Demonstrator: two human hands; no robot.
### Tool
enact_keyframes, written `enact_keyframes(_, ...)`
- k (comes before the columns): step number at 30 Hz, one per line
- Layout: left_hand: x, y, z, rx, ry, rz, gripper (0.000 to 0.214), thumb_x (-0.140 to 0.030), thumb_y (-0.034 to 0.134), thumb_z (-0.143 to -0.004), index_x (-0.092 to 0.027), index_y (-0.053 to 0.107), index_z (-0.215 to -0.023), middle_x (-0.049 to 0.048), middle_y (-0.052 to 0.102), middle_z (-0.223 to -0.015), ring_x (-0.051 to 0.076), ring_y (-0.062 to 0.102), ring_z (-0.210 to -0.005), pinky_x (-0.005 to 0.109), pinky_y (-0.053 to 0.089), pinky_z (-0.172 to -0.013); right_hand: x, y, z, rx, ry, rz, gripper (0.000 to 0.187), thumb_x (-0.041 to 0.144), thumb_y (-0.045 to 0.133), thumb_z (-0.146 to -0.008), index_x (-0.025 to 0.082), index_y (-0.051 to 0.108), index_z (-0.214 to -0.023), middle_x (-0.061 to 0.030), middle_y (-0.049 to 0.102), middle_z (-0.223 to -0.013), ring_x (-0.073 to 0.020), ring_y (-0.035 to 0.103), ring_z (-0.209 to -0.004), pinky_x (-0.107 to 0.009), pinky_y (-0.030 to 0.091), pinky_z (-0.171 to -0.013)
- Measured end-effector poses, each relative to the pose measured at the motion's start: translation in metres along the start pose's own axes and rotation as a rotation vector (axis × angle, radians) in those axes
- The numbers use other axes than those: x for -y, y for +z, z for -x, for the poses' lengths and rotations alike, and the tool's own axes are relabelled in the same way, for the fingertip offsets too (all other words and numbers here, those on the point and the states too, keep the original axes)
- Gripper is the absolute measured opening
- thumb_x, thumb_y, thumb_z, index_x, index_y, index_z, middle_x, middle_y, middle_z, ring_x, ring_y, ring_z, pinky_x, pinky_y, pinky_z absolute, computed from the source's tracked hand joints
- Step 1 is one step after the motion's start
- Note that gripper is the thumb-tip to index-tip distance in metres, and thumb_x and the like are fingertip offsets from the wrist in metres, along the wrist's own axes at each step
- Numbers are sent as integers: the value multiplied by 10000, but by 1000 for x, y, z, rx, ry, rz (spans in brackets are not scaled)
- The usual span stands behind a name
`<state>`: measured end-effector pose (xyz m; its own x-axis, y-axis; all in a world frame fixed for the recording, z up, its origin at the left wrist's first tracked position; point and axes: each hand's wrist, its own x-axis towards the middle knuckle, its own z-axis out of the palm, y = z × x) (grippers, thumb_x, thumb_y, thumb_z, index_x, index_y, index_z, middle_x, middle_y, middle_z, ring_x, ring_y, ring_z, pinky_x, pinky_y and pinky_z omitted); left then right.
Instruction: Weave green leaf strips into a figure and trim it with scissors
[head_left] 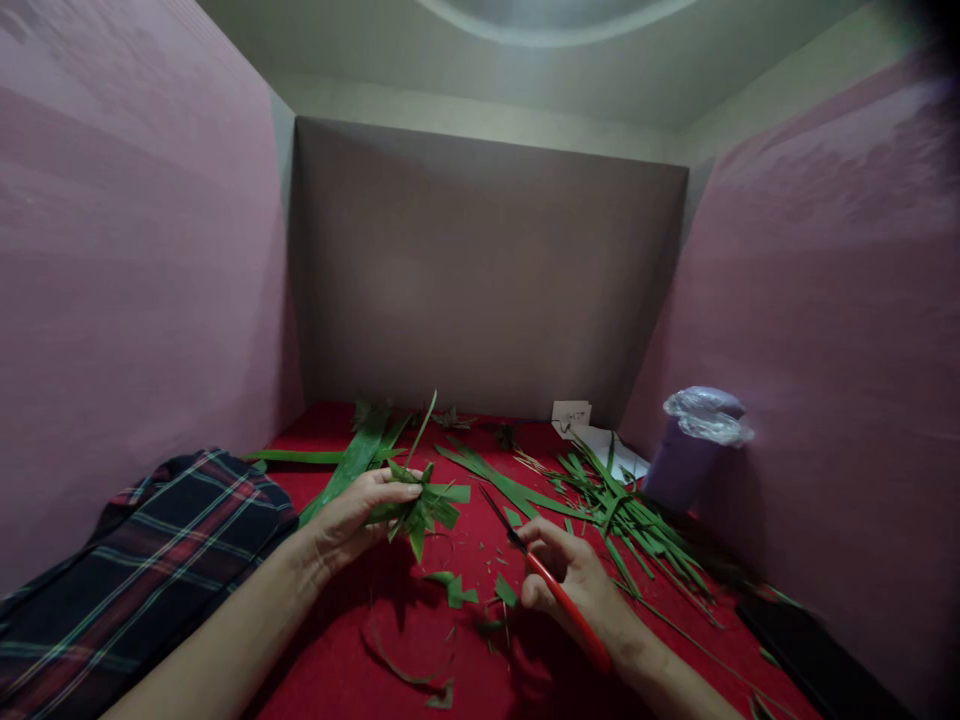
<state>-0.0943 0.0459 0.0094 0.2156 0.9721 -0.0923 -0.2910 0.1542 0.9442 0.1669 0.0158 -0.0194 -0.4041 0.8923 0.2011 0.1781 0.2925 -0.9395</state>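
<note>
Pinched between the thumb and fingers of my left hand (360,515) is a woven green leaf piece (424,508). Its pointed tips spread out like a star, and one thin strip sticks up from it. To its right, my right hand (574,580) is closed around red-handled scissors (559,592), whose thin dark blades point up and left towards the leaf piece without touching it. Small leaf cuttings (456,590) lie on the red cloth (480,680) below and between my hands. Part of the scissors' handle is hidden by my fingers.
Long green leaf strips (645,525) are heaped on the right, with wide leaves (360,450) at the back left. White papers (611,450) and a purple container (679,460) stand beyond the heap. A dark flat object (817,650) is at the lower right, plaid fabric (165,550) at left.
</note>
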Motion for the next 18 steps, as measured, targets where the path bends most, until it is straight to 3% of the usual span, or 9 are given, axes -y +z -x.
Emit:
enact_keyframes(8, 3, 2, -2, -48, 1, -9, 167, -189, 721, -658, -135, 678, -811, 55, 696, -784, 126, 626, -680, 226, 475, -659, 0, 3, -1, -10, 0, 28, 214, 130, 628, -630, 191, 493, -785, 111, 351, -489, -78, 256, -482, -210, 192, -443)
enact_keyframes(14, 1, 2, 0, -67, 8, -20, 135, -196, 734, -642, -140, 673, -749, 30, 683, -708, 109, 612, -618, 201, 472, -598, 3, -1, -2, -18, 4, 10, 205, 187, 616, -646, 188, 487, -805, 104, 383, -505, -73, 263, -474, -201, 216, -444)
enact_keyframes(18, -2, -2, 0, -85, 18, -23, 211, -185, 748, -622, -143, 673, -815, 39, 692, -757, 121, 629, -655, 211, 484, -622, 6, -3, -3, 16, 23, -19, 224, 198, 624, -628, 188, 479, -798, 114, 377, -483, -66, 289, -450, -195, 232, -446)
